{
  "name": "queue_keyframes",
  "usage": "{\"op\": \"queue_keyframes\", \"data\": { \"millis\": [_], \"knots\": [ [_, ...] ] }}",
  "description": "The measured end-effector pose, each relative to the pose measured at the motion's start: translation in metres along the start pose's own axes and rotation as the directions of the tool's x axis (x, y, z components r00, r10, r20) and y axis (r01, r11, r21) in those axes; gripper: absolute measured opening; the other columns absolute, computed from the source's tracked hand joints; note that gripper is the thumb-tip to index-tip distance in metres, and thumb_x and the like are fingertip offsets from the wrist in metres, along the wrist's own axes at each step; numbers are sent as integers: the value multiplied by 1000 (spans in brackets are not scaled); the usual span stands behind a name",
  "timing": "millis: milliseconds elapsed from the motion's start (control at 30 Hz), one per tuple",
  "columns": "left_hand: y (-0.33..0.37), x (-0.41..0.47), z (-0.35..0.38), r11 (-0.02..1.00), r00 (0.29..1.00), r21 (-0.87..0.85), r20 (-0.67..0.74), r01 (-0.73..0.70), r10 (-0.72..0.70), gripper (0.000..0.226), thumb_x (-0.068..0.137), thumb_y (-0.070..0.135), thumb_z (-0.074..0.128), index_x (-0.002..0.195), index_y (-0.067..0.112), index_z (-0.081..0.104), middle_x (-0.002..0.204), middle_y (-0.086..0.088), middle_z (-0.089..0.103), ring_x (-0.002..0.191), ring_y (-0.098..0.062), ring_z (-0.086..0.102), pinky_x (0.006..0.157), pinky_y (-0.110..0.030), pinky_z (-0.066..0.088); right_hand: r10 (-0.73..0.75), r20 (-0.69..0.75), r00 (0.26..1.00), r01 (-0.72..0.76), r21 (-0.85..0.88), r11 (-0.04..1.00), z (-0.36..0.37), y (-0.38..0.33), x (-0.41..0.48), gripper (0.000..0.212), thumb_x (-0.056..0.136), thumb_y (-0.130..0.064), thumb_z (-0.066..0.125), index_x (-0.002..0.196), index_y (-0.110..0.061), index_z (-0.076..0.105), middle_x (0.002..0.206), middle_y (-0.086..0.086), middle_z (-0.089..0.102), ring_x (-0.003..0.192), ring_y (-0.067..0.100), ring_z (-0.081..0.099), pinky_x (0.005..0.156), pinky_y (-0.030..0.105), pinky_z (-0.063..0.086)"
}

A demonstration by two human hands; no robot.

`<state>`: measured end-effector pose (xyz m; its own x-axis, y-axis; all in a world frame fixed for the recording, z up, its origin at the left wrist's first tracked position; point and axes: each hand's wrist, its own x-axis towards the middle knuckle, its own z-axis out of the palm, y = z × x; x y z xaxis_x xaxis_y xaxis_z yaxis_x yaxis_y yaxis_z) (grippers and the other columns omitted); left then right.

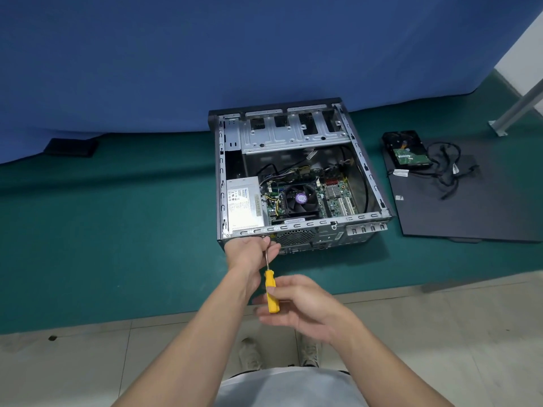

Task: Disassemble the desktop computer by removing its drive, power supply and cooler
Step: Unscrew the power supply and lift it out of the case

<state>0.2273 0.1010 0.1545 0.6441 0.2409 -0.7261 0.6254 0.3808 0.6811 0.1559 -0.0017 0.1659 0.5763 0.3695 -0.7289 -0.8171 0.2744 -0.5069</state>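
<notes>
An open desktop computer case (364,168) lies on its side on the green mat. Inside at the left sits the silver power supply (244,202), and the black cooler fan (299,199) sits on the motherboard. My right hand (296,304) grips the yellow handle of a screwdriver (271,290). Its tip points at the case's rear panel near the power supply. My left hand (249,254) pinches the metal shaft close to the tip, against the rear panel. A removed hard drive (407,152) lies on the black side panel to the right.
The black side panel (470,207) lies flat right of the case, with loose black cables (449,174) on it. A blue cloth (176,60) hangs behind. A small black block (70,146) is at the left. A metal leg (511,113) stands far right. My shoes show below on tile.
</notes>
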Motion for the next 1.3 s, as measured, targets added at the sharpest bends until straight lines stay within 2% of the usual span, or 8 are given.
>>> {"op": "queue_keyframes", "data": {
  "millis": [100,267,500,733,933,1000,1133,1300],
  "knots": [
    [1,0,-4,999,999,-28,27,22,-22,3,89,-12,58,88,-14,60,85,-29,67,70,-31,72,59,-26,60,-16,3,1000,15,38,999,0,1,-1,9,93,9,50,97,5,57,91,24,63,74,28,68,69,35,59],
    [-3,0,-1,987,997,153,-47,-51,59,7,85,-11,66,81,-5,63,86,-20,71,73,-26,73,67,-31,61,-332,-404,852,20,-609,793,19,13,5,16,83,-4,70,86,-15,59,93,11,63,58,17,68,54,26,58],
    [2,0,-3,1000,999,7,30,12,-12,7,88,-15,56,84,-12,60,85,-28,67,70,-29,72,55,-24,58,-13,28,1000,12,50,999,1,-4,-6,10,94,6,51,101,6,58,93,25,63,78,31,68,69,35,58],
    [-5,0,-5,988,998,142,-22,-60,64,10,85,-11,65,92,-5,60,87,-21,70,73,-25,73,65,-29,60,-394,-374,839,54,-665,745,17,17,6,17,82,-8,72,93,-14,60,81,4,64,62,12,64,49,23,56],
    [-1,-2,-4,1000,999,-1,41,-23,23,10,90,-16,53,97,-9,56,92,-28,65,78,-31,71,61,-27,61,-22,21,1000,20,63,998,-2,4,-4,8,94,4,53,98,4,59,89,22,64,73,29,68,65,33,58],
    [-1,-2,-5,999,998,-36,62,-5,7,8,90,-16,53,92,-10,57,89,-28,65,75,-31,71,59,-27,60,-82,-27,996,82,-7,997,-1,7,-1,7,91,7,55,95,4,59,84,20,65,68,28,68,64,30,57],
    [-5,-1,-4,975,997,209,-11,-75,79,9,86,-11,64,89,-3,60,84,-19,69,66,-24,71,61,-30,60,-325,-362,873,58,-586,808,11,21,9,16,82,-6,71,90,-11,59,84,9,64,56,20,67,56,27,57],
    [-3,-1,-1,963,993,245,9,-114,115,18,93,-11,53,81,2,54,83,-19,67,68,-24,70,62,-28,60,-57,-116,992,45,-96,994,2,14,1,3,92,-4,60,94,-2,59,76,11,65,66,23,64,66,33,58]
  ]
}}
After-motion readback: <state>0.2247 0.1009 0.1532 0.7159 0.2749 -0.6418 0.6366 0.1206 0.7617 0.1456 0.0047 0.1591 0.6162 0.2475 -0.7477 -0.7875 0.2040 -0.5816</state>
